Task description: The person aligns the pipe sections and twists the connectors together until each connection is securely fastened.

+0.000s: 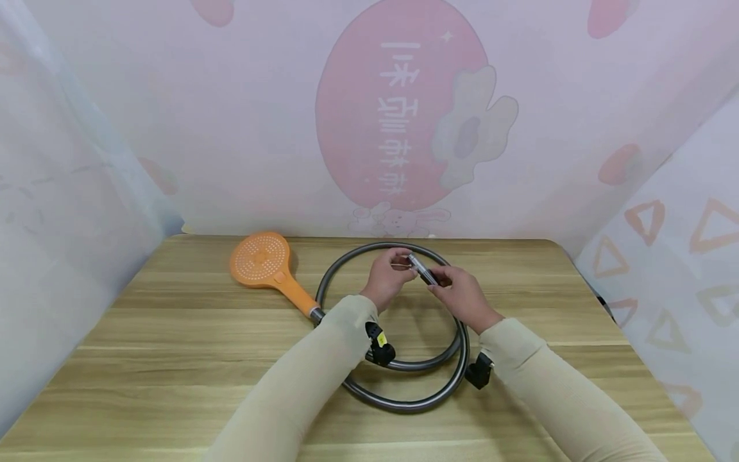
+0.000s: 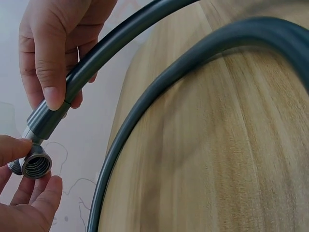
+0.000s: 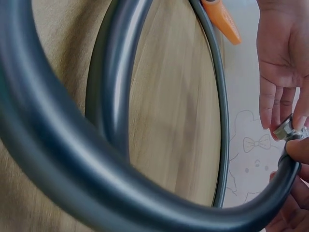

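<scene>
A grey shower hose lies looped on the table, one end joined to an orange shower head at the left. Its other end is lifted above the loop. My right hand grips the hose close to its dark end sleeve. Between its thumb and fingers, my left hand pinches a small silver metal fitting with a threaded opening. The fitting sits at the tip of the hose; whether it is screwed on I cannot tell. In the right wrist view the fingers partly cover it.
The wood-grain table reaches back to a pale printed curtain. More curtain hangs at the left and right sides. Hose loops lie under and around both forearms. A small black camera is strapped at the left wrist, another at the right.
</scene>
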### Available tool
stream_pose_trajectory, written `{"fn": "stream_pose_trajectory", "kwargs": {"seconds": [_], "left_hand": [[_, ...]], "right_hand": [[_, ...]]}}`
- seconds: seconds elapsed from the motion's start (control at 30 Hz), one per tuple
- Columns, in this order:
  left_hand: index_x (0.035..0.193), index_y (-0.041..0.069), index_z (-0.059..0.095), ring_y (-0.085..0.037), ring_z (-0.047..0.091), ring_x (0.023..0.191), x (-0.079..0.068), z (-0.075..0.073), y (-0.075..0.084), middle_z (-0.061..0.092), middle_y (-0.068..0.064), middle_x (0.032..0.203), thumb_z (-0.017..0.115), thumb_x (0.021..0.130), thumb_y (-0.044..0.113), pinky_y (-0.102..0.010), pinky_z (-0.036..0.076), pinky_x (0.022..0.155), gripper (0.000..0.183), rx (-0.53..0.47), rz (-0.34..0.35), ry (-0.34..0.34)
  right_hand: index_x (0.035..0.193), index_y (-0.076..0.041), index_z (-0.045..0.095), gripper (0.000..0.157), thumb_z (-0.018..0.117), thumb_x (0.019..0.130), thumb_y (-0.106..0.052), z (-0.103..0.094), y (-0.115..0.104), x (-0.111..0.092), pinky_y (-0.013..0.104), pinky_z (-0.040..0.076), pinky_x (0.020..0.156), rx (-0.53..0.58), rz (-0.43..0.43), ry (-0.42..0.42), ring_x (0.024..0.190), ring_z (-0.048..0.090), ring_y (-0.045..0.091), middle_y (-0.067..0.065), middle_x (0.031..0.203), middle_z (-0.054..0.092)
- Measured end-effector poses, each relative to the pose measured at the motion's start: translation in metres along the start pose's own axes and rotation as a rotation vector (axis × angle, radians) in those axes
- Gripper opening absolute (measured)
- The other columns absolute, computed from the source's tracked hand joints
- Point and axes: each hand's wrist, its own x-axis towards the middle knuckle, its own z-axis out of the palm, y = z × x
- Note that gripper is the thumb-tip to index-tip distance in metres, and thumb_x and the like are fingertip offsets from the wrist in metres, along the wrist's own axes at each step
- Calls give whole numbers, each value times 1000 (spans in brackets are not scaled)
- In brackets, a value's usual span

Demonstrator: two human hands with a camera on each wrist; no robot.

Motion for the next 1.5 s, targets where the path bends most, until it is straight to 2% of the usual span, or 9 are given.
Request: {"fn": "stream_pose_trajectory", "kwargs": {"seconds": [0.63, 0.83, 1.03, 1.23, 1.5], "left_hand": [[117, 0, 60, -29, 61, 101, 3, 8, -11, 60, -16, 108, 69, 84, -4, -32, 54, 83, 34, 117, 30, -18], [118, -3, 59, -31, 63, 100, 4, 9, -14, 61, -18, 106, 70, 85, -2, -33, 54, 83, 35, 164, 40, -8], [120, -5, 58, -32, 62, 104, 6, 12, -15, 62, -20, 110, 69, 85, -3, -34, 54, 86, 37, 188, 45, -27], [116, -3, 61, -33, 63, 102, 10, 16, -15, 64, -21, 108, 68, 83, -5, -33, 54, 85, 34, 206, 62, -37], [114, -3, 62, -31, 63, 101, 12, 20, -17, 64, -19, 105, 68, 82, -6, -32, 54, 83, 33, 211, 50, -46]], "right_hand": [[116, 7, 62, 31, 66, 88, -4, -1, 7, -1, 42, 54, 84, -15, 47, -6, 99, 64, 32, 20, 105, 67], [115, 8, 61, 30, 66, 87, -4, -3, 13, 0, 42, 54, 83, -47, 78, 15, 98, 65, 33, 21, 104, 67], [113, 9, 62, 29, 66, 88, -3, -4, 15, -2, 42, 55, 82, -45, 77, 12, 97, 65, 33, 21, 102, 68], [112, 9, 62, 28, 66, 88, -3, -5, 16, -2, 42, 55, 82, -51, 88, 9, 97, 65, 33, 20, 102, 67], [110, 9, 63, 27, 67, 86, -3, -3, 19, -1, 42, 54, 83, -58, 93, 21, 96, 65, 32, 21, 101, 68]]}}
